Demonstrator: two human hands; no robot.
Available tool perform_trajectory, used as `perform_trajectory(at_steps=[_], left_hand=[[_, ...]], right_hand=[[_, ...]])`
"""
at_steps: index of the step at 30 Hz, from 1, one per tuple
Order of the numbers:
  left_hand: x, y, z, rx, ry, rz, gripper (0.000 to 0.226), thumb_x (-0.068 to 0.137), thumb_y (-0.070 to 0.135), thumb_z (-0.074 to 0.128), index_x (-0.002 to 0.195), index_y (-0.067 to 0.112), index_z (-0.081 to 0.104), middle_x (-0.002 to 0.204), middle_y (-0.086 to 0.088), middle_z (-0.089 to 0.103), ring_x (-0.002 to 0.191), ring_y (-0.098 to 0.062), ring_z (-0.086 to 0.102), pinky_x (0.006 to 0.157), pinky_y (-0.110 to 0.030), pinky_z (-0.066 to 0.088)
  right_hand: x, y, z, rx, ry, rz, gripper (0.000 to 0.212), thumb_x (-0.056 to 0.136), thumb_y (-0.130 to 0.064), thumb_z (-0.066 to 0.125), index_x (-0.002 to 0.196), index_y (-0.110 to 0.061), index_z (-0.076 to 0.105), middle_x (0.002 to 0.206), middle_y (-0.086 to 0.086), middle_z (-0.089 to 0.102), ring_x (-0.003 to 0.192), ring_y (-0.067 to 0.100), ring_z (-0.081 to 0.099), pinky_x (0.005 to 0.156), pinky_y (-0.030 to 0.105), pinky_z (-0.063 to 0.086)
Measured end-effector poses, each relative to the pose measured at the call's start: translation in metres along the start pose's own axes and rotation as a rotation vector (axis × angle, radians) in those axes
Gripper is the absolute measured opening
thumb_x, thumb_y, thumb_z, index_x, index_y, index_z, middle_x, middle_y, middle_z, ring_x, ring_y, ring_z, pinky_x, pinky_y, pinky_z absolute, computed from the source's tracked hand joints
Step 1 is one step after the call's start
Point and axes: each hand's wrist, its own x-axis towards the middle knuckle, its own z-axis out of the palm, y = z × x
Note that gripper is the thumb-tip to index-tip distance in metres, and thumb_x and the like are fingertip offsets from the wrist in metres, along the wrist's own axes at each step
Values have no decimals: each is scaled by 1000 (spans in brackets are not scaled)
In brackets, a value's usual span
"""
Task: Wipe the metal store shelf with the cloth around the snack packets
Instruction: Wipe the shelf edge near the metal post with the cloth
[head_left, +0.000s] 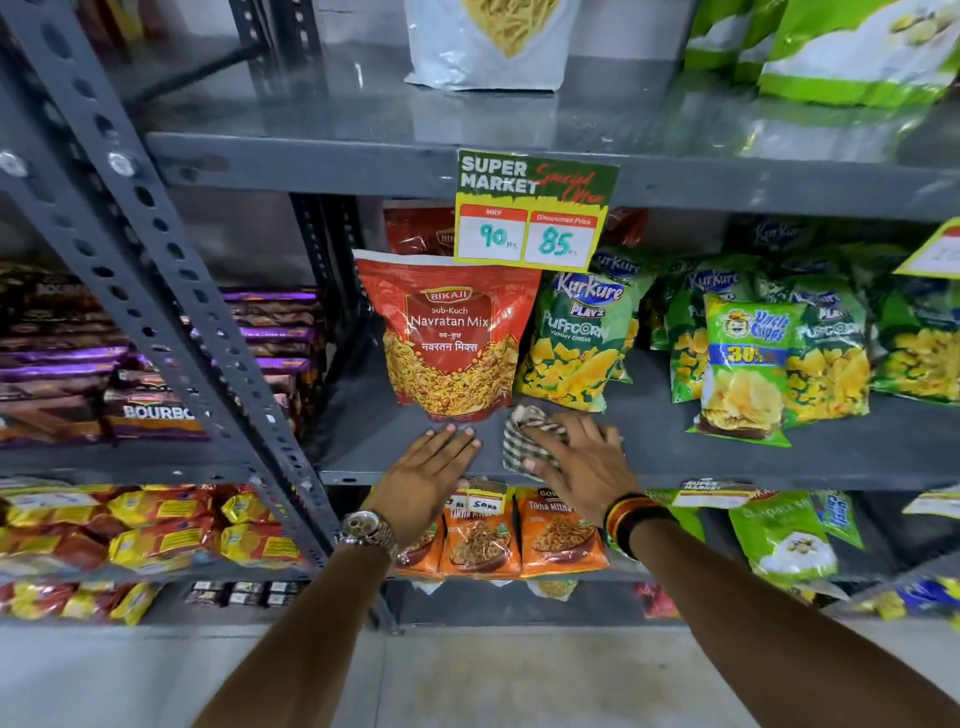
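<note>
The grey metal shelf (675, 441) runs across the middle of the head view. My right hand (582, 462) lies flat on a checked cloth (519, 441), pressing it onto the shelf in front of a green Kurkure Puffcorn packet (576, 343). My left hand (431, 473) is flat with fingers together, its fingertips at the base of an upright red Navratan Mix packet (449, 338). Most of the cloth is hidden under my right hand.
Several green Kurkure packets and an Uncle Chipps packet (743, 369) fill the shelf to the right. A price card (532, 208) hangs from the shelf above. A slotted upright post (171, 291) stands to the left. Orange packets (483, 535) sit on the shelf below.
</note>
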Motion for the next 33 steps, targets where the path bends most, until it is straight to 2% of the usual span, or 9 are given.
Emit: perform_trajectory(at_steps=[2,7,9,13,16,20,24,29,33], left_hand=[[1,4,-6,20,-33,-22,54,103,29,29,155,13,34,159,-5,37,147,-26,32,120,-45,28],[-5,22,-44,61,-145,-37,60,103,40,18,156,14,31,159,-5,37,148,-28,30,121,-49,25],[-15,33,-71,39,-73,-55,59,106,43,16,155,15,33,157,-6,41,147,-28,33,119,-49,28],[-41,54,-148,12,141,-85,50,105,35,34,151,14,42,152,-7,48,141,-28,41,116,-48,30],[-59,59,-214,109,263,-119,48,105,34,38,146,12,49,151,-7,49,139,-31,44,115,-48,32],[-56,48,-306,283,387,-122,46,102,29,46,144,10,51,152,-8,47,139,-32,44,115,-48,32],[-32,24,-391,441,411,-110,48,103,28,43,146,8,47,152,-12,46,140,-34,41,116,-50,29],[1,-19,-467,609,390,-74,50,104,33,38,147,8,45,151,-13,47,138,-35,43,117,-50,28],[20,-63,-509,739,367,52,54,104,36,36,149,8,42,154,-14,43,144,-34,36,119,-54,25]], right_hand=[[-8,-4,-4,20,23,-7,40,96,-53,29,132,-41,39,126,3,52,110,25,50,86,45,39],[-39,-2,-46,198,31,-71,39,98,-50,29,136,-44,33,125,-1,48,112,20,46,92,40,41],[-55,-2,-76,279,86,-102,39,98,-52,28,135,-43,34,123,-3,46,111,18,45,92,39,40],[-80,-4,-150,298,203,-258,38,98,-49,34,135,-39,38,124,-7,43,113,16,43,94,37,38],[-86,-7,-215,289,322,-378,46,96,-57,30,136,-37,41,120,-5,48,109,18,47,92,37,41],[-78,-17,-290,262,454,-469,47,95,-58,32,138,-40,38,120,-7,47,109,17,47,90,37,41],[-50,-27,-343,284,499,-456,47,94,-59,33,137,-41,37,114,-5,47,113,18,46,95,41,40],[-1,-44,-377,291,539,-392,43,94,-54,38,135,-40,40,109,-4,47,109,19,45,94,41,38],[50,-76,-383,268,527,-384,43,94,-53,39,136,-39,39,106,-5,46,107,18,44,93,42,41]])
